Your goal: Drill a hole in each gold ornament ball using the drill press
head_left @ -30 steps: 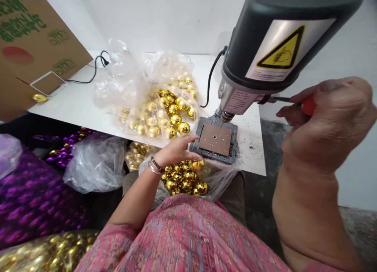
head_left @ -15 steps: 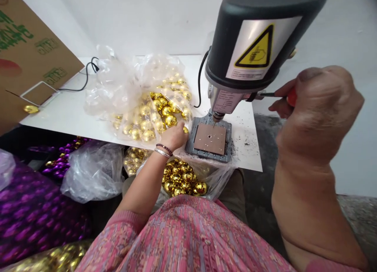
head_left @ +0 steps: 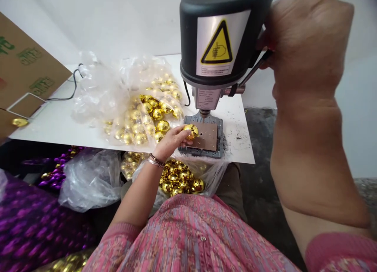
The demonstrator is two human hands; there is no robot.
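Observation:
My left hand (head_left: 170, 143) holds a shiny gold ball (head_left: 191, 130) at the left edge of the brown drill plate (head_left: 207, 136), just below the drill bit (head_left: 204, 114). My right hand (head_left: 303, 44) is raised high and closed around the lever handle (head_left: 255, 68) of the black bench drill (head_left: 220, 36). A clear bag of gold balls (head_left: 138, 107) lies on the white table (head_left: 59, 123) left of the plate. Another open bag of gold balls (head_left: 181, 181) hangs at the table's front edge over my lap.
A cardboard box (head_left: 23, 75) with a wire loop stands at the far left, one loose gold ball (head_left: 19, 122) beside it. Purple balls in bags (head_left: 35, 217) and an empty-looking clear bag (head_left: 88, 177) lie below the table. Black drilling dust (head_left: 238, 134) speckles the table right of the plate.
My left hand took a gold ball from the table bag and brought it onto the plate's left edge. My right hand moved up with the lever handle.

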